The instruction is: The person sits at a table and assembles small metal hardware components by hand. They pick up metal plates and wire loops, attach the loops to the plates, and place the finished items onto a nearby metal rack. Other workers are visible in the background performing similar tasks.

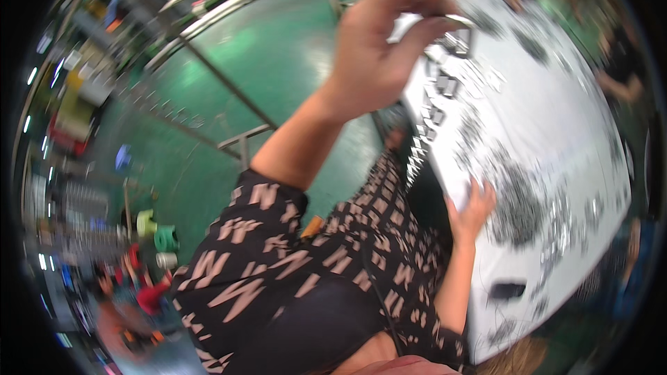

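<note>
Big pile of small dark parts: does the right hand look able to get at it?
Probably yes: the right hand is at the white table, close beside the pile, nothing visible between them.

— What stretches underfoot?
— A glossy green floor, a metal rail slanting across the view.
— And either side?
— Bright lights streak the left; a white table stands right.
</note>
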`<state>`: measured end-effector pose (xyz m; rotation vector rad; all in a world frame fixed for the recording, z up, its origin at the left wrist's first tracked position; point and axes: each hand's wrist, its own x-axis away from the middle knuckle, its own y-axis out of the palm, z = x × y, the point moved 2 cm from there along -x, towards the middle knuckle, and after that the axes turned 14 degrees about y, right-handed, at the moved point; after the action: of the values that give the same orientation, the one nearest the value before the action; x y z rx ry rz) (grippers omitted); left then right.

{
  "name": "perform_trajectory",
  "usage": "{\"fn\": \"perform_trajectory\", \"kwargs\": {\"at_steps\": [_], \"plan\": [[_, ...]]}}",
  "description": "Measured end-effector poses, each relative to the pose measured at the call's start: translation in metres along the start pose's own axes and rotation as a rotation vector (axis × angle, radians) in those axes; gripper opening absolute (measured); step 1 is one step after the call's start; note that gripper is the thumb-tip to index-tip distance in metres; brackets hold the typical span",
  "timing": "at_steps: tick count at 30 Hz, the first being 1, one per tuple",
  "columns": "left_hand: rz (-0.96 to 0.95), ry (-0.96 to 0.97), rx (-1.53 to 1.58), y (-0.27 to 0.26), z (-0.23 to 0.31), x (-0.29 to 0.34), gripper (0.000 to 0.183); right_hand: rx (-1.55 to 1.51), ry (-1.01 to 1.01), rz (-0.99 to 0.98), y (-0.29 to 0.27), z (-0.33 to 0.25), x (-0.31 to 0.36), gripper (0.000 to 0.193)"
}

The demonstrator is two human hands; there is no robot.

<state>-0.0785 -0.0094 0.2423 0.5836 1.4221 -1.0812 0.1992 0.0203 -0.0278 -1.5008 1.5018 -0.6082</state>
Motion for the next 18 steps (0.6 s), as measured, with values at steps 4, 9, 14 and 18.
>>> {"fn": "perform_trajectory", "kwargs": {"at_steps": [4,9,14,18], "plan": [[0.165,0.039,0.105,-0.038,-0.012,-0.027,0.015,0.306,0.122,-0.116,0.003,0.003,0.005,0.093],[0.282,0.056,-0.032,-0.105,-0.005,-0.054,0.007,0.333,0.09,-0.129,0.002,0.001,0.007,0.091],[0.333,0.04,-0.553,-0.199,0.03,-0.07,0.006,0.297,0.03,-0.132,0.007,-0.003,0.007,0.087],[0.358,0.104,-0.746,-0.258,0.018,-0.075,0.007,0.339,0.105,-0.1,0.002,0.001,0.007,0.089]]}}
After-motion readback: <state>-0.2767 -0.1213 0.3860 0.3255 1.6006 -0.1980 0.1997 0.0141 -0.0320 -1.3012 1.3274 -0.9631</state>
